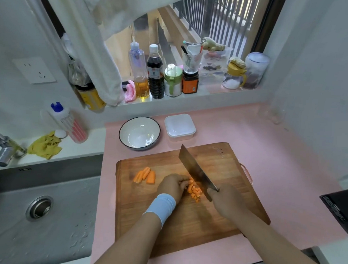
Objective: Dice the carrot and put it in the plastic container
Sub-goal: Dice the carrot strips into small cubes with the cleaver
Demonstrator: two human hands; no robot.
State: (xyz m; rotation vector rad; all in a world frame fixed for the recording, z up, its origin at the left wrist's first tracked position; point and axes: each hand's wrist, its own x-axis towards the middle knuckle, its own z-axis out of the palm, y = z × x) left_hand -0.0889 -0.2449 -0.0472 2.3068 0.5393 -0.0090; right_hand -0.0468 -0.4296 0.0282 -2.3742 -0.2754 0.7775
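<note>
Carrot (194,190) under the cleaver (195,169)

Right hand (224,201) has its grip closed round the cleaver's handle, the blade slanting down to the wooden cutting board (184,223) beside a little heap of orange cubes. Left hand (172,185) has its grip curled down over the carrot on the blade's other side, fingertips close to the steel. Three longer carrot strips (144,175) lie together further left on the board. Past the board, on the pink surface (269,137), stands the white plastic container (179,127), with a bowl (139,133) just to its left.
</note>
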